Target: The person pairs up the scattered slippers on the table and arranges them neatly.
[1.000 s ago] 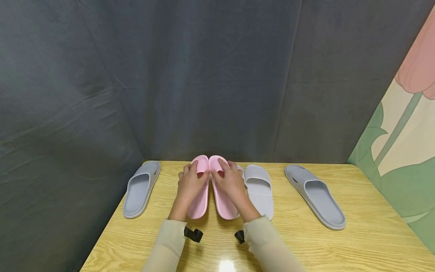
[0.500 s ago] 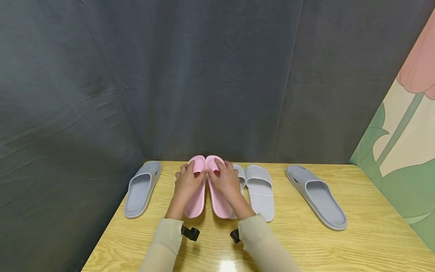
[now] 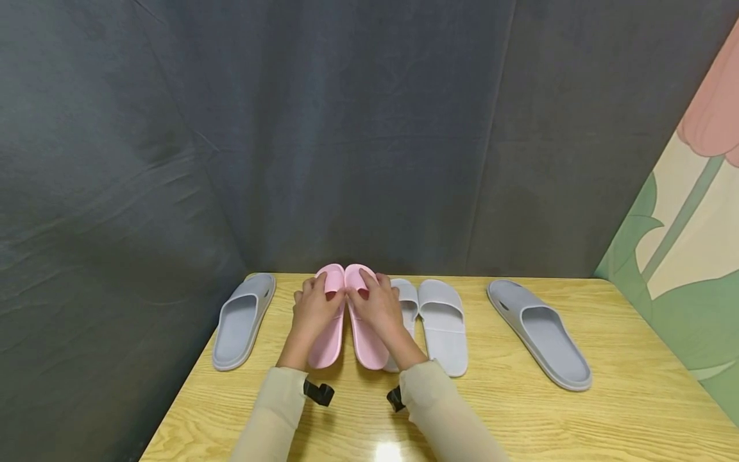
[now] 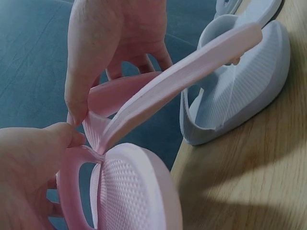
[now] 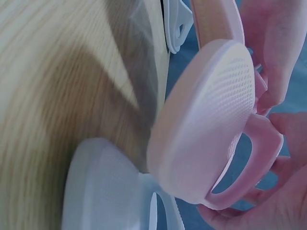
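My left hand [image 3: 314, 309] grips the left pink slipper [image 3: 328, 346] by its strap, with the thumb at the inner side. The right pink slipper [image 3: 369, 346] is held the same way by my right hand [image 3: 378, 308]. The two meet near the toes and spread apart at the heels. Seen from the left wrist, both thumbs press close together where the straps [image 4: 76, 184] meet. In the right wrist view the right slipper's heel [image 5: 196, 129] tilts over the table, its shadow below. Part of a white slipper [image 3: 407, 312] is covered by my right hand and the pink slipper.
The other white slipper [image 3: 443, 333] lies just right of its mate. A grey slipper [image 3: 235, 330] sits at the table's left edge, another grey slipper [image 3: 548, 340] at an angle on the right. A dark curtain [image 3: 369, 128] hangs behind the wooden table [image 3: 352, 423].
Both hands have shifted left with the pink slippers, showing more of the nearer white slipper. The grip on both straps is unchanged.
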`<act>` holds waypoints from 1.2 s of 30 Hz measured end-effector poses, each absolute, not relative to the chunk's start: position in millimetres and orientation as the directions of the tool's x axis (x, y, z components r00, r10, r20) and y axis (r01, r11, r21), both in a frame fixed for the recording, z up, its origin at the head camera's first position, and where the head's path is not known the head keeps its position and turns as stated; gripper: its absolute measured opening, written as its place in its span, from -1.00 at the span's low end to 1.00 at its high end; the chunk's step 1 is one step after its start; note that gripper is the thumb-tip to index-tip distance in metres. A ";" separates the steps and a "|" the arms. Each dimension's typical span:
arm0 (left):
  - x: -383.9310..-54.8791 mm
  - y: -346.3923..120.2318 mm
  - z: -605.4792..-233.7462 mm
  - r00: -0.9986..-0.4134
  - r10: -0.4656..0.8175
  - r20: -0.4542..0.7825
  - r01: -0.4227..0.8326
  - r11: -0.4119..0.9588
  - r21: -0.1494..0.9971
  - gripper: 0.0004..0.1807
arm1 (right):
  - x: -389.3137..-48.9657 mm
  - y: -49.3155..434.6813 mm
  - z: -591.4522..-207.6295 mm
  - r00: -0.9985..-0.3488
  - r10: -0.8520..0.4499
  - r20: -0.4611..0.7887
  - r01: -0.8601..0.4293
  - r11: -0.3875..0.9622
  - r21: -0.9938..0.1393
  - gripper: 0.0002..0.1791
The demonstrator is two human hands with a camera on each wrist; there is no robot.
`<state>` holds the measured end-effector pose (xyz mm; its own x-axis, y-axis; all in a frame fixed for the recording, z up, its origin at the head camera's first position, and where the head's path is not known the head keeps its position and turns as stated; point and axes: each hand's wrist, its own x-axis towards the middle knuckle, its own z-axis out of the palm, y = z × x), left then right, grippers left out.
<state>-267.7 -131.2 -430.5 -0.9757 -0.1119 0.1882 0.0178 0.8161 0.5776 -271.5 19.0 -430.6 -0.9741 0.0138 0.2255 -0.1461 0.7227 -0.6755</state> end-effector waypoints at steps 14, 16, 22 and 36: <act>-275.0 -139.7 -432.9 -0.979 -0.114 0.168 -0.001 0.832 0.554 -0.15 | -278.7 5.4 -429.6 -0.976 0.014 0.219 -0.133 0.755 -0.641 -0.37; -276.5 -141.3 -433.5 -0.978 -0.112 0.177 0.004 0.836 0.549 -0.17 | -279.4 3.5 -429.4 -0.975 0.012 0.222 -0.136 0.758 -0.637 -0.38; -280.8 -146.1 -436.2 -0.978 -0.106 0.180 0.007 0.846 0.534 -0.19 | -281.3 -1.4 -430.9 -0.977 0.012 0.213 -0.130 0.758 -0.639 -0.37; -289.3 -157.1 -443.7 -0.985 -0.085 0.147 0.007 0.844 0.536 -0.20 | -286.9 -11.7 -439.5 -0.984 0.021 0.177 -0.099 0.762 -0.640 -0.35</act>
<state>-289.3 -157.1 -443.7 -0.9855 -0.0854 0.1466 0.0066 0.8441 0.5361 -286.9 -11.7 -439.5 -0.9839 0.0205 0.1774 -0.0995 0.7619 -0.6401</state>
